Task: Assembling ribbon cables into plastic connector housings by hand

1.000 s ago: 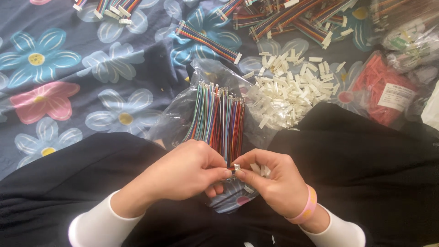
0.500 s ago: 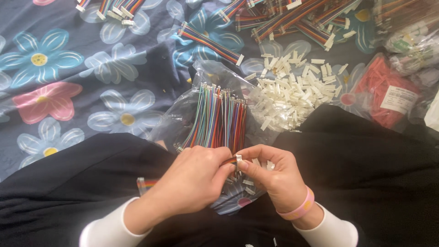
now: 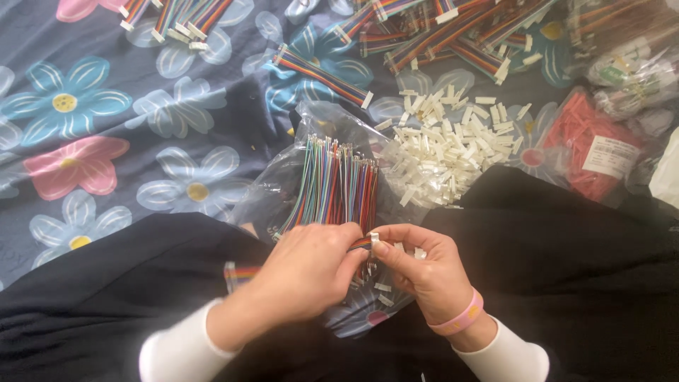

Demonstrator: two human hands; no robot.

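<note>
My left hand (image 3: 308,272) pinches the ends of coloured ribbon wires (image 3: 357,244) at lap height. My right hand (image 3: 421,265) holds a small white plastic connector (image 3: 374,238) against those wire ends, fingertips touching the left hand's. Just beyond both hands lies a bundle of multicoloured wires (image 3: 336,184) fanned out on a clear plastic bag (image 3: 311,127). A pink band sits on my right wrist.
A heap of loose white connectors (image 3: 449,152) lies to the right of the bundle. Finished ribbon cables (image 3: 453,32) are scattered at the top. A red packet in a bag (image 3: 590,145) sits at the right. Floral cloth (image 3: 106,134) covers the surface; black fabric (image 3: 566,255) covers my legs.
Both hands stayed together at the wire ends, shifting slightly up and right. The fingers reworked their grip on the white connector; the wire bundle did not move.
</note>
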